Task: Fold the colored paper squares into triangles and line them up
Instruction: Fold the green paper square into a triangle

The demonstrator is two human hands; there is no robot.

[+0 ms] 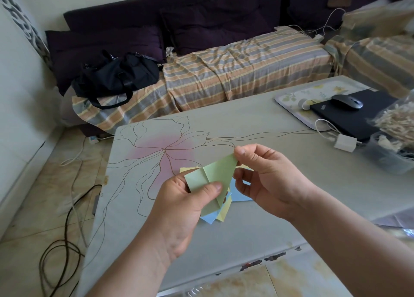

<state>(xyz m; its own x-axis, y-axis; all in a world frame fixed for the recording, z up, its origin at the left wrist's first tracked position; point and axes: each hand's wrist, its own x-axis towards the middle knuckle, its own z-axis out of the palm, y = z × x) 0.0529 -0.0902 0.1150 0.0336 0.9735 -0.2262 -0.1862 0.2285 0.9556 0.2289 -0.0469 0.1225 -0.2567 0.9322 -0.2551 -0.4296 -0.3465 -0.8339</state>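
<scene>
I hold a creased light green paper square (215, 173) in the air above the table (246, 126). My left hand (186, 205) pinches its lower part, thumb on top. My right hand (264, 173) pinches its upper right corner between thumb and fingers. Under my hands, a small heap of blue paper (240, 195) and yellow paper (221, 214) lies on the table, partly hidden by the green sheet and my fingers.
At the table's right end are a floral tray (291, 99), a black laptop (349, 115) with a mouse (347, 101) on it, a white charger (345, 142) and a container of sticks (394, 140). A striped sofa with a black bag (116, 75) stands behind. Cables lie on the floor at left.
</scene>
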